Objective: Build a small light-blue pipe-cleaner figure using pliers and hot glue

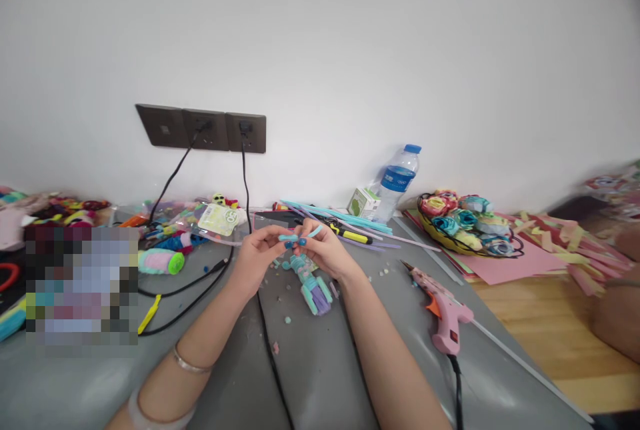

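My left hand [257,258] and my right hand [330,253] meet over the grey table, fingertips pinched around a light blue pipe cleaner [314,232]. Small dark blue round bits [302,242] show between the fingers; whether they are attached to it I cannot tell. Just below the hands lies a small pipe-cleaner figure [317,293] in teal and purple, its upper end partly hidden by my fingers. To the right, a pink glue gun [443,317] with an orange trigger rests on the table, a long glue stick at its back.
Black cables [267,343] run across the table from wall sockets [200,129]. Behind my hands lie loose pipe cleaners [370,222], a yellow cutter [354,235] and a water bottle [399,180]. A basket of paper flowers [465,223] stands right. At left is a blurred-out screen [83,290].
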`<state>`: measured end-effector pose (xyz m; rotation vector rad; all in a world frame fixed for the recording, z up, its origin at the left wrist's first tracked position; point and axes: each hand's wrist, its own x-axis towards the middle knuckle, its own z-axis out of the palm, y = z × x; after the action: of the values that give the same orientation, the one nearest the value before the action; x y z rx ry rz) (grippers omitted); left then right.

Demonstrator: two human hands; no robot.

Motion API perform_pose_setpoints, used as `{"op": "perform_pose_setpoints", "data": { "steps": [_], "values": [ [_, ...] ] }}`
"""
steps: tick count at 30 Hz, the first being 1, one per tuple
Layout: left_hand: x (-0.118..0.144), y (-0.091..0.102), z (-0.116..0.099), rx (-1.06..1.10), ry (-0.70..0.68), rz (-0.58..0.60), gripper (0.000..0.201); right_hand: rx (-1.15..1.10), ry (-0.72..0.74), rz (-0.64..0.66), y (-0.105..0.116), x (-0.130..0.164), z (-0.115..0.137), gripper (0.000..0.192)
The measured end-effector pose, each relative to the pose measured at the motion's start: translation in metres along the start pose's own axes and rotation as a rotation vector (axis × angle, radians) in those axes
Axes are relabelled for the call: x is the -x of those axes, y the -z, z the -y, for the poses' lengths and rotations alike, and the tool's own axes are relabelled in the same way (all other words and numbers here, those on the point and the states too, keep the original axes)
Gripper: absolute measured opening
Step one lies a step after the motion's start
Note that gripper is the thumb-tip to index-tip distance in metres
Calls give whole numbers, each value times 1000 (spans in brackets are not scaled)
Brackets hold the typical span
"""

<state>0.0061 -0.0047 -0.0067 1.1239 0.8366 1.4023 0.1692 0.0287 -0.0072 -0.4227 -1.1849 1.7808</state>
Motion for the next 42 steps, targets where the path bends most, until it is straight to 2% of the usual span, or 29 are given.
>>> {"op": "perform_pose_setpoints", "data": {
  "steps": [7, 12, 19, 25, 32, 42],
  "values": [
    [0, -1, -3, 20, 1, 50, 34, 11, -58, 30, -1, 2, 0, 37],
    [0, 0, -2, 10, -2, 73, 31, 20, -29, 53, -1, 2, 0, 35],
    [1, -3, -4, -51, -3, -8, 34, 56, -16, 63, -1, 2, 0, 37],
    [-1, -2, -2, -13, 74, -144, 36, 79, 20, -20, 1, 1, 0, 32],
    [4, -8, -7, 67, 126, -90, 41, 153, 119, -59, 3, -1, -1, 25],
    [3, -10, -9, 198, 127, -155, 41, 201, 129, -67, 6, -1, -4, 21]
  ]
}}
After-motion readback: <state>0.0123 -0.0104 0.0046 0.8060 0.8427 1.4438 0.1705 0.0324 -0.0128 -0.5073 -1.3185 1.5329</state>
